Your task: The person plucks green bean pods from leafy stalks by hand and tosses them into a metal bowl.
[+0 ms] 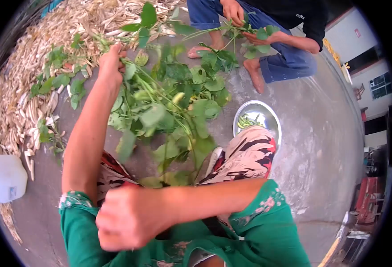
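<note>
My left hand [111, 64] is closed round the stems of leafy green plants, held out at the upper left. Below and right of it, a bundle of green vines [173, 107] with pods spreads over the grey floor between my legs. Close to my body, my right hand [127, 218] is curled into a fist, blurred, and whatever its fingers hold, if anything, is hidden. A round metal bowl [272, 125] with some green pods [247, 121] in it stands on the floor beside my right knee.
A co-worker [289, 53] crouches at the upper right, holding a green stem in both hands. Dry husks [22, 102] are heaped along the left. A white plastic container [6, 178] stands at the lower left, and red machinery [368, 200] at the far right.
</note>
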The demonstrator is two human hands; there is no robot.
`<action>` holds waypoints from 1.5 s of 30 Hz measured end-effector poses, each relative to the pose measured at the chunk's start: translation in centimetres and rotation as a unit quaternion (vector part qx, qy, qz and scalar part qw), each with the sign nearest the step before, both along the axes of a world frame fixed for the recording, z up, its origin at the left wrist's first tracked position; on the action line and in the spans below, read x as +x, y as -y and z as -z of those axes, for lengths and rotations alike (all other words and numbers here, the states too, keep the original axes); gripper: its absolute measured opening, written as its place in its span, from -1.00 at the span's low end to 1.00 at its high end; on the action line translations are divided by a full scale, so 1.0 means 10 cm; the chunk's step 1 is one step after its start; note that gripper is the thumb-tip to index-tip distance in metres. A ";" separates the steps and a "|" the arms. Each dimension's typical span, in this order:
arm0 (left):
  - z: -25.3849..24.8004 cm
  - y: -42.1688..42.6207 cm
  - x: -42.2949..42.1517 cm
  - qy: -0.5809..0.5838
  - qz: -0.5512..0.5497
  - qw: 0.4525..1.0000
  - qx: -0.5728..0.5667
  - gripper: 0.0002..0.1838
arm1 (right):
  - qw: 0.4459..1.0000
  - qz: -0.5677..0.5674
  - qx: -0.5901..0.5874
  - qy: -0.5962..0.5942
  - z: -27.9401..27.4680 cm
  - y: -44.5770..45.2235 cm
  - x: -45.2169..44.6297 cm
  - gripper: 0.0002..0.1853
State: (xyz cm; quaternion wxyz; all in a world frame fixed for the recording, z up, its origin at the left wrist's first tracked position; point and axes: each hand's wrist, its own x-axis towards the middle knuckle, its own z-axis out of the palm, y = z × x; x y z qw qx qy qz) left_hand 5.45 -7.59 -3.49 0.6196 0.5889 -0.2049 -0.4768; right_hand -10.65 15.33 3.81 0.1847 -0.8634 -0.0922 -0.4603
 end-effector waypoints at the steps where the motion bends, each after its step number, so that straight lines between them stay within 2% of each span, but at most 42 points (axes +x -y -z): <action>1: -0.09 -0.04 0.00 0.020 0.009 1.000 -0.011 -0.74 | 0.999 0.038 -0.002 0.006 -0.05 0.15 -0.10 -0.86; 3: -0.16 -0.11 0.02 0.025 0.016 0.999 -0.039 -0.76 | 0.993 0.118 -0.014 -0.013 -0.12 0.44 -0.52 -0.86; 4: -0.18 -0.09 0.02 0.024 0.015 0.999 -0.039 -0.76 | 0.990 0.136 0.030 -0.005 -0.10 0.57 -0.76 -0.85; 5: -0.22 -0.08 0.07 0.000 0.023 0.996 -0.081 -0.76 | 0.979 0.181 0.034 -0.090 -0.20 0.70 -1.11 -0.74; 7: -0.43 -0.21 0.10 -0.013 0.032 0.991 -0.126 -0.80 | 0.940 0.315 0.125 0.042 -0.15 0.92 -1.59 -0.77; 8: -0.47 -0.28 0.15 -0.006 0.028 0.992 -0.123 -0.80 | 0.865 0.431 0.243 0.082 -0.10 0.97 -1.82 -0.81; 10: -0.60 -0.34 0.23 -0.045 0.096 0.966 -0.236 -0.82 | 0.789 0.515 0.316 0.110 0.11 1.22 -2.40 -0.86; 12: -0.79 -0.43 0.22 -0.033 0.073 0.971 -0.227 -0.81 | 0.704 0.602 0.363 0.100 0.58 1.42 -2.96 -0.86; 13: -0.84 -0.46 0.22 -0.036 0.071 0.967 -0.241 -0.81 | 0.657 0.646 0.379 0.078 0.83 1.47 -3.19 -0.83; 15: -0.84 -0.45 0.27 -0.062 0.066 0.958 -0.271 -0.80 | 0.626 0.709 0.322 -0.047 1.49 1.54 -3.62 -0.73; 18: -0.84 -0.46 0.33 -0.086 0.105 0.937 -0.321 -0.80 | 0.621 0.694 0.088 -0.354 2.96 1.63 -4.79 -0.60; 20: -0.90 -0.48 0.34 -0.083 0.108 0.937 -0.322 -0.80 | 0.616 0.696 0.228 -0.289 2.51 1.61 -4.36 -0.59; 21: -0.90 -0.50 0.36 -0.098 0.128 0.924 -0.346 -0.80 | 0.594 0.683 0.362 -0.224 2.10 1.57 -4.02 -0.58; 23: -0.82 -0.44 0.45 -0.155 0.209 0.882 -0.393 -0.81 | 0.692 0.545 0.471 -0.039 1.41 1.64 -3.47 -0.68; 24: -0.80 -0.41 0.48 -0.154 0.213 0.883 -0.389 -0.81 | 0.740 0.509 0.438 -0.044 1.03 1.64 -3.14 -0.72; 26: -0.78 -0.36 0.50 -0.125 0.201 0.888 -0.394 -0.78 | 0.821 0.439 0.357 -0.076 0.25 1.41 -2.39 -0.79; 27: -0.75 -0.29 0.56 -0.100 0.105 0.915 -0.377 -0.74 | 0.862 0.404 0.282 -0.120 -0.06 1.27 -2.02 -0.79; 28: -0.73 -0.21 0.59 -0.075 0.009 0.932 -0.355 -0.68 | 0.921 0.328 0.153 -0.146 -0.17 1.27 -1.75 -0.74; 29: -0.73 -0.21 0.54 -0.067 -0.009 0.934 -0.351 -0.65 | 0.948 0.271 0.077 -0.147 -0.22 1.25 -1.45 -0.73; 31: -0.74 -0.21 0.51 -0.058 -0.025 0.936 -0.346 -0.62 | 0.956 0.250 -0.048 -0.148 -0.11 1.32 -0.96 -0.81; 32: -0.75 -0.22 0.53 -0.061 0.037 0.925 -0.373 -0.65 | 0.955 0.252 -0.047 -0.147 -0.07 1.36 -0.80 -0.81; 34: -0.73 -0.27 0.67 -0.066 0.153 0.892 -0.420 -0.68 | 0.924 0.264 -0.133 -0.244 -0.01 1.40 -0.57 -0.84; 35: -0.70 -0.25 0.75 -0.071 0.165 0.887 -0.425 -0.70 | 0.925 0.257 -0.132 -0.247 0.02 1.41 -0.50 -0.84; 41: -0.48 -0.17 1.11 -0.072 0.073 0.925 -0.366 -0.77 | 0.882 0.275 -0.193 -0.330 0.10 1.38 -0.29 -0.91; 45: -0.39 -0.18 1.48 -0.036 0.092 0.951 -0.293 -0.73 | 0.886 0.277 -0.193 -0.317 0.11 1.20 -0.27 -0.84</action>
